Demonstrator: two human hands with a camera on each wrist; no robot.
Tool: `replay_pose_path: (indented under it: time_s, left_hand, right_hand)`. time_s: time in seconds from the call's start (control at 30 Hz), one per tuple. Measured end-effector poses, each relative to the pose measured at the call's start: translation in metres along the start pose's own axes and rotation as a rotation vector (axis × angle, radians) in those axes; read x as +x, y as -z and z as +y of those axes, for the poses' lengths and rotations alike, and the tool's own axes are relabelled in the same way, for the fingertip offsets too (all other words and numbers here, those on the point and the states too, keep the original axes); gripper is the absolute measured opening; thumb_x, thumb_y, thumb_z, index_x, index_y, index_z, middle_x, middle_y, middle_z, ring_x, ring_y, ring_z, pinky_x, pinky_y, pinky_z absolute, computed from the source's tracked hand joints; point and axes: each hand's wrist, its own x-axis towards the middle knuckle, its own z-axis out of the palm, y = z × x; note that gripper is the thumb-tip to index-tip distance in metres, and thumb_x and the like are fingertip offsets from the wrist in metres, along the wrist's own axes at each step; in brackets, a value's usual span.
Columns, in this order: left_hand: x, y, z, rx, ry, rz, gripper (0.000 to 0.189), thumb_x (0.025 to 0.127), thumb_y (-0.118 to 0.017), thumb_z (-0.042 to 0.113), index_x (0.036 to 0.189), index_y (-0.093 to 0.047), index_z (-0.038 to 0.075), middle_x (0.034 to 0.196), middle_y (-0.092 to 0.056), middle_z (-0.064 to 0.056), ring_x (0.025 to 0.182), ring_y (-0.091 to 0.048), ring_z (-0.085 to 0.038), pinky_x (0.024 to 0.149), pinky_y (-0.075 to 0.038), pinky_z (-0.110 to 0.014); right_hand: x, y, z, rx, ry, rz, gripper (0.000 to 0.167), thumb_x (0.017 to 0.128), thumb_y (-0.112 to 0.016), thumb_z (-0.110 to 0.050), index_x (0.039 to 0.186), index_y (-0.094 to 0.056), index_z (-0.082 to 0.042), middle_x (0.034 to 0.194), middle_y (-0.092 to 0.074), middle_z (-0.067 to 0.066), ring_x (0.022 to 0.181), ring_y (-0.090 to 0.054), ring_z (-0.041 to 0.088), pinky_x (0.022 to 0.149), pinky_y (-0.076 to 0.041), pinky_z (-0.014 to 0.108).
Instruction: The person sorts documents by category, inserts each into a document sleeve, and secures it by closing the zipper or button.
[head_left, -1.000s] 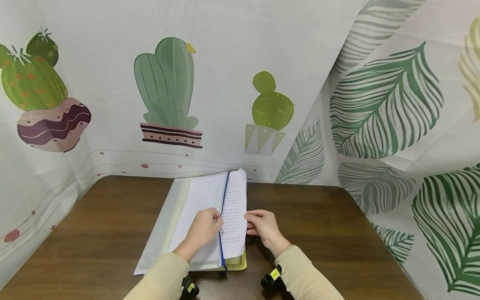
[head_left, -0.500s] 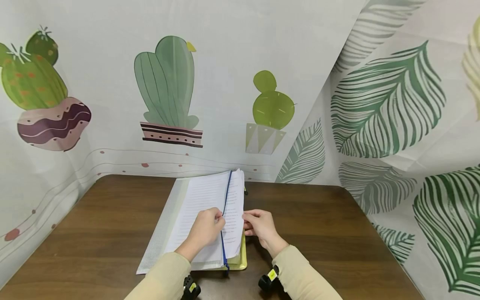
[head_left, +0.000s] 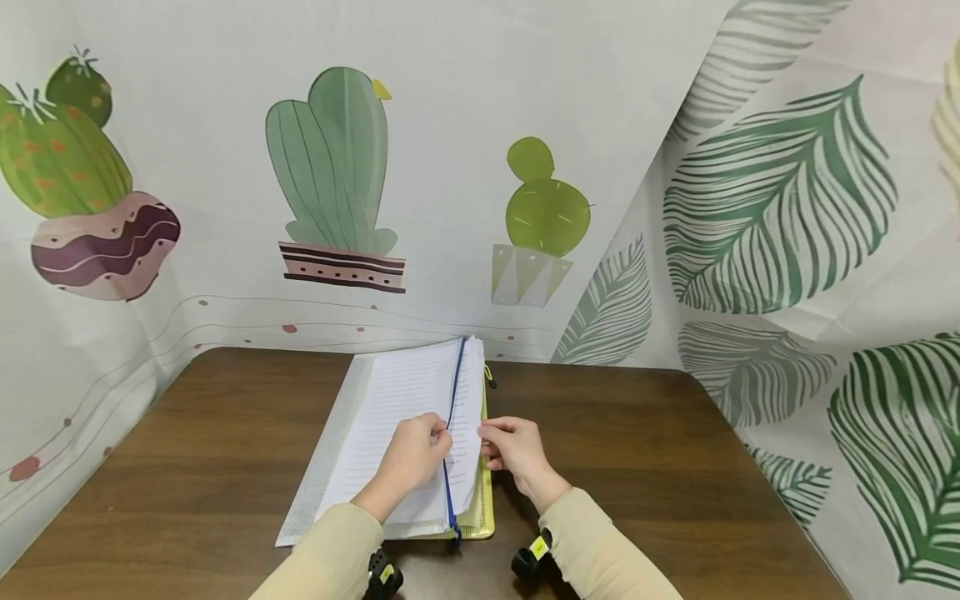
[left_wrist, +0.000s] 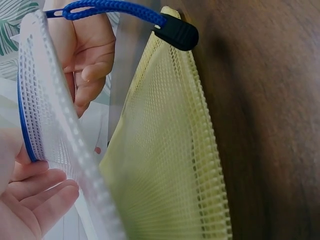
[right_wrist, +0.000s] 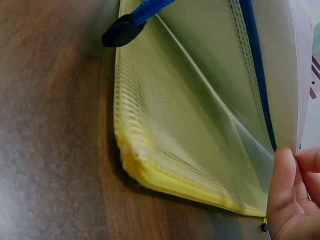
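A white mesh zip pouch (head_left: 300,508) with a blue zip (head_left: 454,383) lies at the table's centre, printed paper sheets (head_left: 397,375) showing through it. The sheets stick out past the zip on the right. My left hand (head_left: 412,454) pinches the pouch's blue zip edge, lifting it in the left wrist view. My right hand (head_left: 517,454) pinches the right edge of the sheets between thumb and fingers. Underneath lies a yellow mesh pouch (right_wrist: 165,135). A blue cord with a black tab (left_wrist: 176,33) hangs from the zip's near end.
The brown wooden table (head_left: 637,483) stretches to both sides. A white cloth with printed cacti (head_left: 450,167) hangs behind its far edge, and a leaf-patterned cloth (head_left: 780,208) hangs at the right. A small black pull (head_left: 491,379) shows beside the yellow pouch's far corner.
The right hand has moved slightly left, and the sheets have slid left with it, further into the pouch. More of the yellow pouch shows at the right. The left hand has barely moved.
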Motion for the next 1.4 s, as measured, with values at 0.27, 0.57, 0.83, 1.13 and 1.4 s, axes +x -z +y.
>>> replay_pose_path:
  time_s: [0.27,0.57,0.83,1.13,1.4]
  left_hand:
    - [0.000,0.000,0.001,-0.007,-0.010,0.001,0.014,0.082,-0.058,0.007,0.089,-0.068,0.001,0.083,-0.070,-0.011,0.067,-0.054,-0.011,0.064,-0.050,-0.027]
    - [0.000,-0.001,0.001,-0.009,-0.024,-0.002,0.012,0.082,-0.058,0.005,0.087,-0.068,0.001,0.083,-0.071,-0.012,0.065,-0.054,-0.011,0.062,-0.049,-0.025]
    - [-0.001,0.000,0.001,-0.016,-0.028,-0.006,0.012,0.082,-0.057,0.005,0.087,-0.068,0.001,0.083,-0.071,-0.012,0.063,-0.053,-0.010,0.060,-0.048,-0.024]
    - [-0.001,-0.001,0.001,-0.024,-0.036,-0.012,0.012,0.082,-0.057,0.005,0.087,-0.067,0.000,0.085,-0.071,-0.013,0.063,-0.052,-0.009,0.060,-0.047,-0.023]
    - [0.000,-0.003,0.002,-0.029,-0.028,-0.017,0.013,0.082,-0.057,0.006,0.087,-0.068,0.001,0.085,-0.071,-0.012,0.060,-0.050,-0.007,0.056,-0.045,-0.020]
  right_hand:
    - [0.000,-0.004,0.001,-0.029,0.014,0.000,0.028,0.083,-0.067,-0.009,0.106,-0.065,0.008,0.071,-0.064,0.000,0.053,-0.060,0.007,0.045,-0.050,0.021]
    - [-0.001,-0.007,0.000,-0.041,0.034,-0.007,0.030,0.084,-0.067,-0.009,0.106,-0.064,0.010,0.074,-0.063,0.001,0.055,-0.060,0.006,0.047,-0.052,0.022]
    - [-0.016,-0.014,-0.019,-0.056,0.024,-0.017,0.029,0.085,-0.063,-0.004,0.108,-0.061,0.014,0.077,-0.064,0.002,0.059,-0.060,0.008,0.053,-0.055,0.025]
    - [-0.006,-0.016,-0.007,-0.066,0.037,-0.011,0.026,0.084,-0.067,-0.007,0.104,-0.065,0.009,0.079,-0.065,0.002,0.059,-0.060,0.008,0.051,-0.055,0.026]
    - [0.001,-0.019,0.000,-0.073,0.047,0.020,0.024,0.082,-0.067,-0.007,0.102,-0.068,0.005,0.079,-0.064,0.002,0.058,-0.059,0.010,0.048,-0.052,0.023]
